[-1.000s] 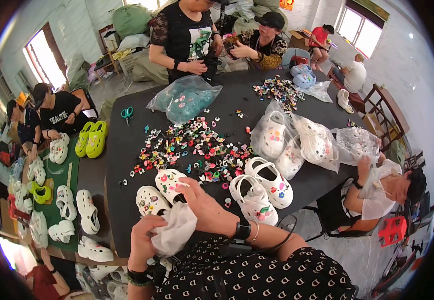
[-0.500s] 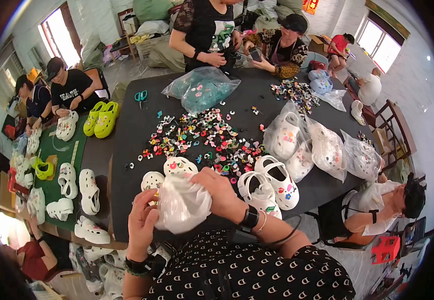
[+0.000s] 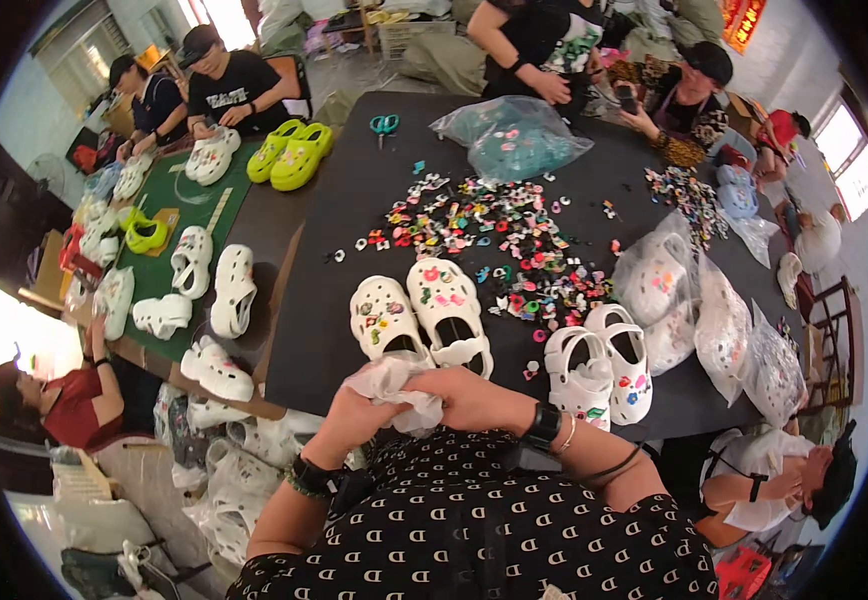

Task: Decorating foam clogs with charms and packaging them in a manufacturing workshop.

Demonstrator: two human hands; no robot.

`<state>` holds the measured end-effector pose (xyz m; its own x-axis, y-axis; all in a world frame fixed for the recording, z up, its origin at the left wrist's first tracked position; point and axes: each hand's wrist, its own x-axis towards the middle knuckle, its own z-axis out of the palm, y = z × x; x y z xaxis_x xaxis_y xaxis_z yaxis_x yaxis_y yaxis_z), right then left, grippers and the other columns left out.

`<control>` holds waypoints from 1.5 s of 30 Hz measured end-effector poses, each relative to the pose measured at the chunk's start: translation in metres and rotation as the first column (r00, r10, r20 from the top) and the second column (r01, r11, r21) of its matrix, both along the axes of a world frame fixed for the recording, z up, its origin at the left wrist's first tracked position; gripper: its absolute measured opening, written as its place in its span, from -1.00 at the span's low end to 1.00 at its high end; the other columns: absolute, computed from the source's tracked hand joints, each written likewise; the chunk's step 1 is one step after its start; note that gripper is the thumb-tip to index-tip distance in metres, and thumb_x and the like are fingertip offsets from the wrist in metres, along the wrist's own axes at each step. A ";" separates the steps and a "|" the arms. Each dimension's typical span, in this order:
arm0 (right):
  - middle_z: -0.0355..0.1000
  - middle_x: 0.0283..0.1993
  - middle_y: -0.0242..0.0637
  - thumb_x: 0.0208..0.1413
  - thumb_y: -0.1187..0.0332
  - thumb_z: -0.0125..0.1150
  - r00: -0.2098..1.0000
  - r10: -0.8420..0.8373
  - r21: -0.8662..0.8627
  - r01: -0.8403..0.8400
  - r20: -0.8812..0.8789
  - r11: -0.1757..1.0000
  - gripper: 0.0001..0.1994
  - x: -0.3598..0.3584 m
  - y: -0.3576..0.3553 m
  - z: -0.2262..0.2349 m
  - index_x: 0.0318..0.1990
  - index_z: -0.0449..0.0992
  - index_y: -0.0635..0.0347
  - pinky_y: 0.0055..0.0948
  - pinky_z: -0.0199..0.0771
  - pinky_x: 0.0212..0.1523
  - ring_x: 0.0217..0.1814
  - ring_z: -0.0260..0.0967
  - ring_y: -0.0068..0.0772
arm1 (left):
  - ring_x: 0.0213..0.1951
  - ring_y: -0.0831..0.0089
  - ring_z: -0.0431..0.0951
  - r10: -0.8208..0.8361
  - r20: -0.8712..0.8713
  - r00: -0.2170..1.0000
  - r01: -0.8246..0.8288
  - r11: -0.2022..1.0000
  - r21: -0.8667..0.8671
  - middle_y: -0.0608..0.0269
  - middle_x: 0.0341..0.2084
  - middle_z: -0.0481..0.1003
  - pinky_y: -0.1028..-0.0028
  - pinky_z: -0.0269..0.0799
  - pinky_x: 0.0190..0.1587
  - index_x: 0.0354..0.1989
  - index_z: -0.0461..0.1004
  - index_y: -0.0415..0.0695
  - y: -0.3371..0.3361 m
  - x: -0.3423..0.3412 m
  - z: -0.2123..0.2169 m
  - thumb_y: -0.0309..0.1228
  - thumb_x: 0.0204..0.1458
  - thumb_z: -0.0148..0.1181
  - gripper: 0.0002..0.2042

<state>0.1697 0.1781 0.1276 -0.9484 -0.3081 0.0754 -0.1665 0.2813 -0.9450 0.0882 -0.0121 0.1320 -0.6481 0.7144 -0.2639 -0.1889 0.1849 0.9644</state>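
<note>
Close in front of my body, a crumpled, thin white plastic bag (image 3: 390,378) is bunched between my two hands. My left hand (image 3: 356,418) is closed round one side of it, and my right hand (image 3: 476,400) grips the other. Whether anything is inside the bag cannot be made out. Just beyond my hands stands a pair of white clogs, the left clog (image 3: 382,312) and the right clog (image 3: 444,290), both decorated with colourful charms. To their right is another white charm-covered pair, a clog (image 3: 576,365) with its mate (image 3: 622,350).
Loose shoe charms (image 3: 494,220) cover the middle of the black table (image 3: 339,210). Bagged teal clogs (image 3: 519,150) and scissors (image 3: 384,125) are at the back. Bagged white clogs (image 3: 722,335) line the right. Co-workers surround the tables; lime clogs (image 3: 302,158) stand left.
The white bag has gone from puffed out to crumpled, and my hands have drawn closer together and nearer my body. The clogs behind are now in fuller view. The whole view has shifted and turned.
</note>
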 end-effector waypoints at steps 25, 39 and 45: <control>0.25 -0.08 -0.13 -0.10 0.52 0.24 0.989 -0.058 0.349 0.103 -0.136 0.932 -0.48 -0.021 -0.021 0.019 0.09 0.29 0.09 -0.22 0.45 -0.13 -0.14 0.39 0.00 | -0.16 0.46 0.53 0.264 0.399 0.878 -0.325 0.941 0.093 0.20 -0.17 0.52 0.48 0.46 -0.12 0.00 0.42 -0.27 -0.006 -0.008 -0.041 -0.72 0.00 0.04 -0.65; 0.45 -0.40 -0.22 -0.17 0.46 0.24 0.845 -0.182 0.473 0.446 -0.503 0.760 -0.79 -0.066 0.021 0.005 -0.28 0.54 0.13 -0.22 0.42 -0.24 -0.28 0.38 -0.13 | -0.02 0.09 0.38 -0.259 -0.802 0.539 -0.039 0.943 -0.331 0.04 -0.12 0.44 0.20 0.27 0.02 0.03 0.41 -0.17 -0.015 -0.013 -0.059 -0.41 -0.06 0.21 -0.59; 0.46 -0.52 -0.08 -0.12 0.40 0.10 0.980 -0.033 0.730 0.168 -0.195 0.662 -0.92 -0.061 0.000 -0.057 -0.45 0.49 0.14 -0.11 0.46 -0.41 -0.43 0.47 0.00 | 0.01 0.15 0.39 -0.457 -0.737 0.498 0.254 0.889 -0.380 0.19 -0.13 0.48 0.20 0.32 0.01 -0.15 0.54 -0.08 -0.027 -0.003 -0.075 -0.46 -0.10 0.20 -0.72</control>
